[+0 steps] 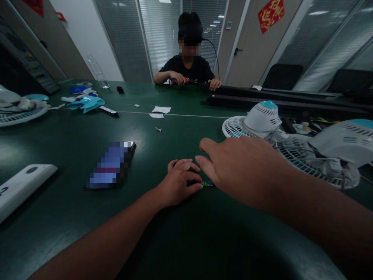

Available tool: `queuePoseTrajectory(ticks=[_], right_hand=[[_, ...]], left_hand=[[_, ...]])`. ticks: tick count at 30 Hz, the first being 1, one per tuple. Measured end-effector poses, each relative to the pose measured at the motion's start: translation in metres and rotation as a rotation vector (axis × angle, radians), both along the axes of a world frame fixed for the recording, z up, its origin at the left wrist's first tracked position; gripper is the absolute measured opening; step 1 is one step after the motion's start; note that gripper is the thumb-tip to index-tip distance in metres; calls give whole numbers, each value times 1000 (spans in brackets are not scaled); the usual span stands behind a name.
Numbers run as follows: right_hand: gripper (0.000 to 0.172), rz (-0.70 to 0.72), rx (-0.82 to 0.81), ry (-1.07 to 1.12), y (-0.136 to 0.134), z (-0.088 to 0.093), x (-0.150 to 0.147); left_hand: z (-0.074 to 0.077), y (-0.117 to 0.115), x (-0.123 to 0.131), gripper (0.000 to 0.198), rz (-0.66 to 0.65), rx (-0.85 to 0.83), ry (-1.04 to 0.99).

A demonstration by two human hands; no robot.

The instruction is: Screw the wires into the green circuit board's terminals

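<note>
My left hand (184, 182) rests on the green table with thumb and fingers bent together. Its thumb and index fingertips are at the left end of a small green circuit board (208, 184) and grip it there. My right hand (233, 163) is held just above and to the right of the board, covering its right end. The right thumb and index finger point left with a gap between them, and no object shows in that gap. The other right fingers are hidden behind the hand.
Left lie a phone (109, 167) and a white casing (26, 186). White fan parts (259, 120) stand on the right. Paper scraps (161, 110) and blue fan blades (86, 103) lie farther back. Across the table a person (189, 68) holds a red-black tool (178, 81) beside long black bars (247, 102).
</note>
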State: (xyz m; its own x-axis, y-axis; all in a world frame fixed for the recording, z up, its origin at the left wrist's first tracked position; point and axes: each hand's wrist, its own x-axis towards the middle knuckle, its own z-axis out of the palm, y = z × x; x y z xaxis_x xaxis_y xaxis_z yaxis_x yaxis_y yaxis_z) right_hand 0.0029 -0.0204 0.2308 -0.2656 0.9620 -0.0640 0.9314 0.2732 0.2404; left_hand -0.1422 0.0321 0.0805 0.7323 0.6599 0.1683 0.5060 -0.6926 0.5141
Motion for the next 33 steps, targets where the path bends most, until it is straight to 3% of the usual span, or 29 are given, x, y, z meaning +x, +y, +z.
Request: queuePoseTrajectory(ticks=[10,17,27,33], right_hand=[[18,24,-43,41,1,-1,-1],[26,18,-46,63,0,-2,1],[23,35,-25,62,0,-3,1],[44,2,33,98,-4,0,0]], left_hand=[[-4,0,1,11,11,1,-3],[0,0,1,9,7,-10,3],[-3,0,0,10,19,1,-22],[-5,0,1,13,14,-16,-45]])
